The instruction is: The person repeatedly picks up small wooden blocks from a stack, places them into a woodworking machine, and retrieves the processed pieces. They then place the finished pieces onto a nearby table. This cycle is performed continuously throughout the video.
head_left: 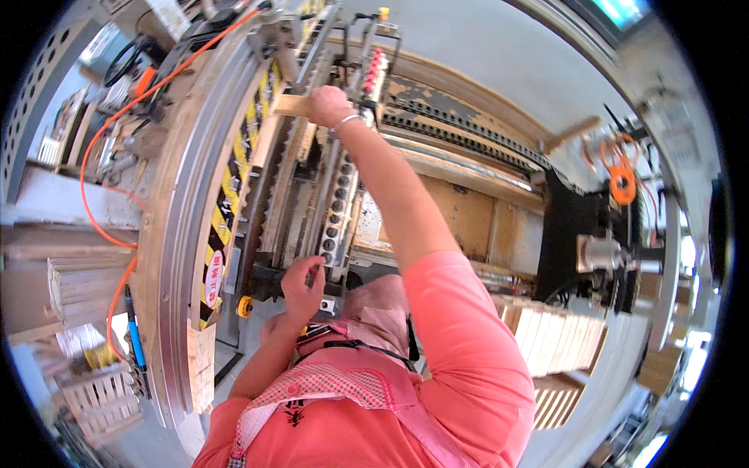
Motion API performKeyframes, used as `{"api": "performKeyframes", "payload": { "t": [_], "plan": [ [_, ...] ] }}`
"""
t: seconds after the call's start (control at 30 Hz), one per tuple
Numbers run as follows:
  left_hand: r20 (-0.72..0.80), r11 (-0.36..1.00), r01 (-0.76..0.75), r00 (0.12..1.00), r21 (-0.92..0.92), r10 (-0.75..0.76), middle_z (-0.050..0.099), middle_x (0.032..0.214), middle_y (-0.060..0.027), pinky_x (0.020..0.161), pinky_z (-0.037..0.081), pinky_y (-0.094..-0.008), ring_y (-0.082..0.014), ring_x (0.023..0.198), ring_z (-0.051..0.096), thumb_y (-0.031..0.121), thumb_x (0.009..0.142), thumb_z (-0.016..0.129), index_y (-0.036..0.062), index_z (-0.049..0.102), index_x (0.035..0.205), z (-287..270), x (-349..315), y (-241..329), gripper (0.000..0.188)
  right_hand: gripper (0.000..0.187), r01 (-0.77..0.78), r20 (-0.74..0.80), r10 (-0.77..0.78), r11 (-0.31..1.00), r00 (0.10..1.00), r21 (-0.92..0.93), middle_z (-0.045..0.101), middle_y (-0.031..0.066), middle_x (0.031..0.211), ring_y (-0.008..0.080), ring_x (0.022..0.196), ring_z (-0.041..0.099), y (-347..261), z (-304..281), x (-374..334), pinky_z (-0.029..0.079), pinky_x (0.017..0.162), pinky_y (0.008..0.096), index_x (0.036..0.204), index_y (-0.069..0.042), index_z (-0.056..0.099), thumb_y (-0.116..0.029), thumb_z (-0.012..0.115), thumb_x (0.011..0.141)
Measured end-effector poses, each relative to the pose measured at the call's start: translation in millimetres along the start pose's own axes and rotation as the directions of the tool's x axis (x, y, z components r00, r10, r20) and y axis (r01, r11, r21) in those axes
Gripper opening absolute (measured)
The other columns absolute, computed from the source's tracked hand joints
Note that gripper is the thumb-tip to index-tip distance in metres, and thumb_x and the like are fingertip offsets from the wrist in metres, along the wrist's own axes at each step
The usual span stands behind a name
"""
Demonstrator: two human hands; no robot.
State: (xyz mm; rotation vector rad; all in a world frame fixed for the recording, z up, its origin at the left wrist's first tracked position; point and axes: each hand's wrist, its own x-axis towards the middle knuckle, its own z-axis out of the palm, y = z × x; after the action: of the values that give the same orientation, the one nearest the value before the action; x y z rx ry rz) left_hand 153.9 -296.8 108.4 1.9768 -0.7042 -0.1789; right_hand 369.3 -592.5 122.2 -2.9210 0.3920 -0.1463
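Note:
My right arm stretches far forward over the machine. Its hand (328,107) is closed around the right end of a short pale wooden board (292,105), whose other end reaches the yellow-and-black striped guard (234,187). Closer to my body, my left hand (301,290) is at the near end of a long control strip (336,207) with a row of dark round buttons. Its fingers are loosely bent, with the thumb apart and nothing visible in them. Whether a fingertip touches the strip, I cannot tell.
An orange hose (92,199) loops along the left side of the machine's beam (168,234). Black chain tracks (468,129) run to the right behind my arm. Stacked wooden pieces (558,335) lie at the right. Red knobs (374,69) line the strip's far end.

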Motion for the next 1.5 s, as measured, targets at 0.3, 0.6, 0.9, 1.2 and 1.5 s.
{"api": "performKeyframes", "payload": {
  "t": [0.3,0.6,0.9,1.2,1.5],
  "plan": [
    [0.11,0.978,-0.187,0.978,0.093,0.177,0.06,0.08,-0.0092,0.065,0.046,-0.0352,-0.0253,0.07,0.057,0.005,0.077,0.056,0.0093,0.061,0.096,7,-3,-14,0.021,0.027,0.051,-0.535,0.459,0.724,0.709,0.688,0.063,0.0089,0.081,0.0211,0.068,0.061,-43,-13,-265,0.048,0.063,0.0308,0.094,-0.003,0.062,-0.007,0.07,0.068],
    [0.189,0.982,-0.148,0.974,0.121,0.124,0.065,0.093,-0.0014,0.073,0.047,-0.0281,-0.0137,0.08,0.061,0.009,0.081,0.056,0.0106,0.061,0.104,6,-5,-24,0.024,0.014,-0.639,-0.519,0.821,0.535,0.238,0.553,0.063,0.0099,0.078,0.0165,0.066,0.061,-69,4,-657,0.049,0.06,0.0278,0.089,-0.004,0.064,-0.007,0.067,0.076],
    [0.189,0.994,-0.099,0.978,0.049,0.089,0.065,0.096,-0.0014,0.076,0.045,-0.0251,-0.0107,0.082,0.059,0.008,0.085,0.055,0.0068,0.06,0.107,8,-2,-28,0.023,0.017,-0.986,-0.367,0.916,-0.128,-0.159,0.109,0.062,0.0052,0.079,0.0251,0.077,0.061,-44,16,-894,0.049,0.069,0.0383,0.088,-0.014,0.064,-0.02,0.064,0.072],
    [0.148,0.978,-0.142,0.982,0.156,0.119,0.066,0.094,-0.0022,0.075,0.046,-0.0266,-0.0129,0.083,0.061,0.008,0.083,0.054,0.0084,0.061,0.104,12,-3,-26,0.022,0.007,-0.997,-0.154,0.987,0.047,0.056,-0.062,0.061,0.0133,0.079,0.0316,0.076,0.061,-25,36,-920,0.049,0.066,0.0419,0.073,-0.008,0.061,-0.012,0.056,0.072],
    [0.133,0.968,-0.145,0.984,0.206,0.119,0.066,0.096,-0.002,0.075,0.046,-0.0273,-0.0131,0.083,0.061,0.008,0.083,0.053,0.0092,0.061,0.104,15,-4,-27,0.023,0.031,-0.981,-0.232,0.96,-0.177,-0.155,-0.075,0.053,0.0139,0.1,0.0298,0.091,0.058,-1,10,-924,0.051,0.073,0.0387,0.097,-0.005,0.05,-0.008,0.061,0.068]
  ]
}}
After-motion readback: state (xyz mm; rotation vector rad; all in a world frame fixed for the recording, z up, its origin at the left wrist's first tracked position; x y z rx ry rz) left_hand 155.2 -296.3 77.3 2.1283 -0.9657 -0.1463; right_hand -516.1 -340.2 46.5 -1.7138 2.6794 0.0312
